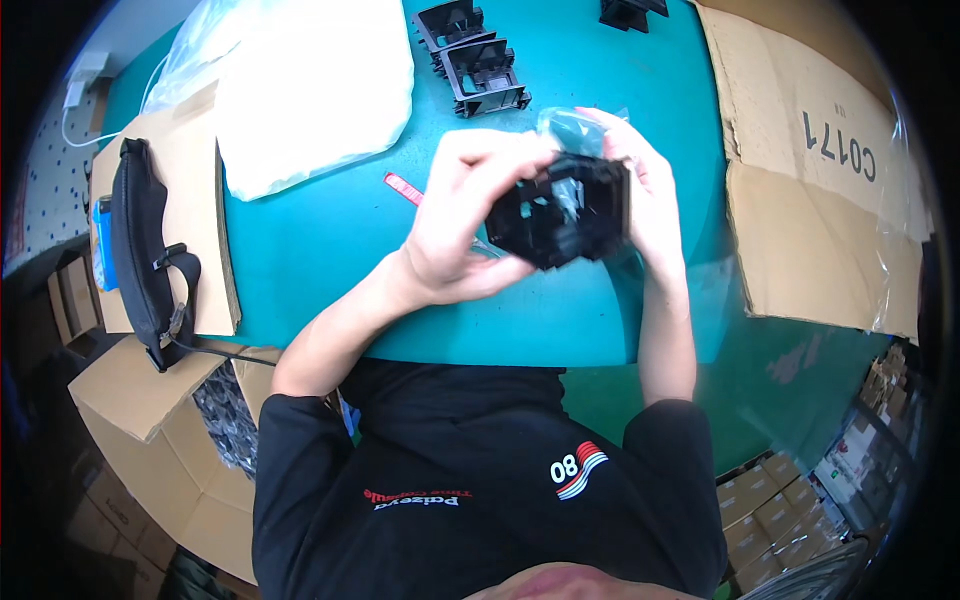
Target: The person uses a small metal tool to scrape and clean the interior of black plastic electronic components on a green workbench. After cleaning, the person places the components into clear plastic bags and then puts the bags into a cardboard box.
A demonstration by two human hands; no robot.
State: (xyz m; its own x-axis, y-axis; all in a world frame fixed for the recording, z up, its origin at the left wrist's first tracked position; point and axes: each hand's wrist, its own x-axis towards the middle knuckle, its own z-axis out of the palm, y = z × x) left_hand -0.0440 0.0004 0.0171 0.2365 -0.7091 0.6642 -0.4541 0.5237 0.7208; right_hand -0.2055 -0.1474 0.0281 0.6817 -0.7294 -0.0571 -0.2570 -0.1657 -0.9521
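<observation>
A glossy black plastic housing (560, 215) with a hollowed face is held up above the green table, slightly blurred. My left hand (460, 215) grips its left side, thumb and fingers spread around the edge. My right hand (648, 185) is closed on its right side, with the fingers reaching over the back. Crumpled clear plastic film (578, 130) shows behind the top of the housing, against my right fingers. A red strip-like tool (403, 188) lies on the table, partly hidden behind my left hand.
Black plastic frames (480, 75) stand at the far middle, another black part (632, 12) at the far right. A white bag (315, 90) lies far left. Cardboard (830, 190) covers the right side. A black pouch (145, 245) rests on cardboard at left, above an open carton (190, 470).
</observation>
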